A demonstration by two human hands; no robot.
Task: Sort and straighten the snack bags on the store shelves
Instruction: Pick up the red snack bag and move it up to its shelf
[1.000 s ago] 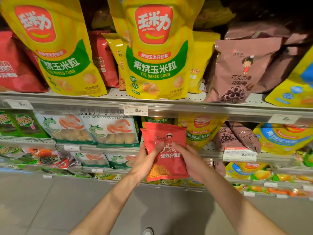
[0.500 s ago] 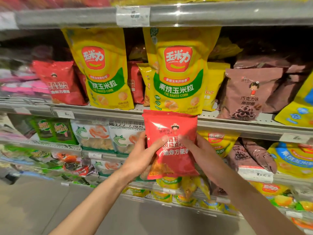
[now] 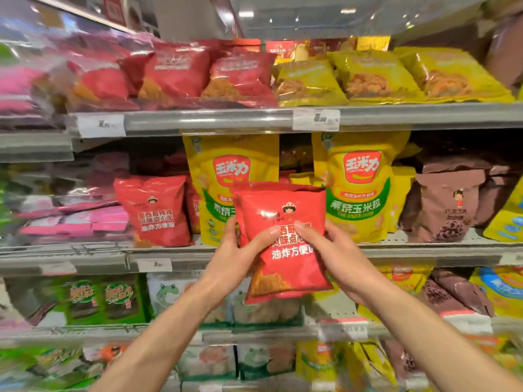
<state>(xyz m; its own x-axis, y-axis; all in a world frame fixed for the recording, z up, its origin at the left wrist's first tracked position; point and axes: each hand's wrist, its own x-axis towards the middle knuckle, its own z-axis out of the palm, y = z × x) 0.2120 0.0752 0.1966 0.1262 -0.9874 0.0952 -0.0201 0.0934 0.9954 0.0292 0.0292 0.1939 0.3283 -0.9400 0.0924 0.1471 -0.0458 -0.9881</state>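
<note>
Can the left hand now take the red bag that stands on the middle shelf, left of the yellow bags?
Probably not yet: the left hand and right hand both grip the held red bag. The standing red bag itself is unblocked.

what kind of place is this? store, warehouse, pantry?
Most likely a retail store snack aisle. Tiered metal shelves carry price tags on their front rails, packed with many identical snack packs such as the yellow corn bags. Both hands hold a red snack bag before the shelves.

glossy plastic red bag (image 3: 285,222), metal shelf (image 3: 226,120)
</note>
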